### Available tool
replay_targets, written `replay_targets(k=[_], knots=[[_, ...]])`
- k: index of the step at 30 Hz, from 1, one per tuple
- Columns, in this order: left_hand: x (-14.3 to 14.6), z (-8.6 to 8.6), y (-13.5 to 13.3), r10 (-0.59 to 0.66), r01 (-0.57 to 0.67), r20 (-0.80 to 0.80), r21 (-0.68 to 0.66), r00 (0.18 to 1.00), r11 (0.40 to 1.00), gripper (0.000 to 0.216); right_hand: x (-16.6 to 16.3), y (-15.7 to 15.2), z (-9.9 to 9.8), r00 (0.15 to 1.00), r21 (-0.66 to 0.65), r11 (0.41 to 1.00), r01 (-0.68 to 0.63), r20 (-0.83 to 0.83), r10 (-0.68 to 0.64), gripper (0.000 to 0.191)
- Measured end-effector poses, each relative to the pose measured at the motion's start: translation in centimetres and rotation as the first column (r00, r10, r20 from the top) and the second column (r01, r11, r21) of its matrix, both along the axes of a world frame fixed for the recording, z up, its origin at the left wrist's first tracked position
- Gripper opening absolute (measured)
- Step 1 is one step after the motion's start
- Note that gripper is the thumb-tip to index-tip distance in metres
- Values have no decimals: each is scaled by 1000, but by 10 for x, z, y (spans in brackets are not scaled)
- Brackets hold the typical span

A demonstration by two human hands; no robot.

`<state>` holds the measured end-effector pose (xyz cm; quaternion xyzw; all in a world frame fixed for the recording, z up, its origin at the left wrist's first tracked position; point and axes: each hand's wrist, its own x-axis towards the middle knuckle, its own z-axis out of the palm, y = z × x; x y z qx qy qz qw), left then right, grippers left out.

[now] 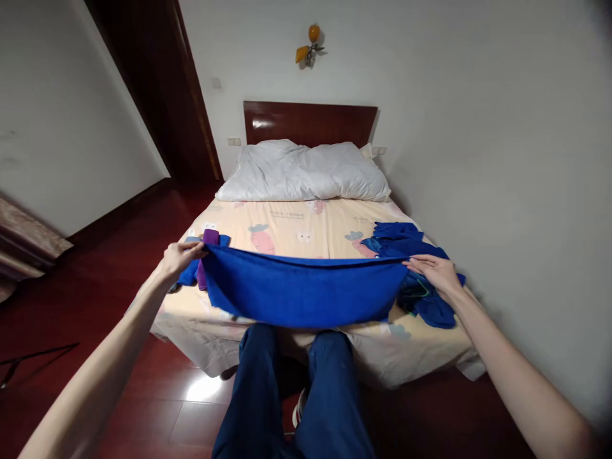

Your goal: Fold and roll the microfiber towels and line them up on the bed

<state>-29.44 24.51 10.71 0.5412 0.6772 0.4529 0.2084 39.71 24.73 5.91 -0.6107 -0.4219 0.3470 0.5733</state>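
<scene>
A blue cloth point(301, 290), like a towel, is stretched wide between my two hands above the near end of the bed. My left hand point(182, 256) pinches its upper left corner, and my right hand point(433, 271) pinches the upper right one. The top edge sags slightly while the lower part hangs toward my knees. Behind my left hand lie folded blue and purple cloths point(210, 237), partly covered by the stretched cloth. Close to my right hand is a loose heap of blue cloths point(399, 239), crumpled together.
The bed point(329, 223) has a cream patterned sheet, with a folded white quilt point(306, 172) before the dark headboard point(310, 121). My legs point(296, 389) are against the bed's near edge. A thin black stand point(38, 354) is on the floor at left.
</scene>
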Motion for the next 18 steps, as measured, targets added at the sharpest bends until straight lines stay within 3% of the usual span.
replay_targets(k=[3,5,8,10,13,18], knots=[[-1,1,37,61,-87,179,142,982,986,60,-4,32,7,994,174,979,107,-3,-108,24],[-3,0,52,33,-98,229,279,973,955,62,-1,45,7,987,306,941,146,21,-160,20],[-5,-7,58,-21,-61,203,392,979,918,59,5,51,-5,982,436,892,120,80,-171,20],[-8,-20,54,-27,-32,142,401,990,916,54,6,46,-20,977,448,889,94,130,-169,21],[-14,-52,41,-29,15,38,314,999,949,49,1,33,-52,961,372,926,66,226,-159,26],[-22,-131,23,-94,91,-66,-40,993,995,45,-5,14,-130,912,139,990,-7,406,-51,28]])
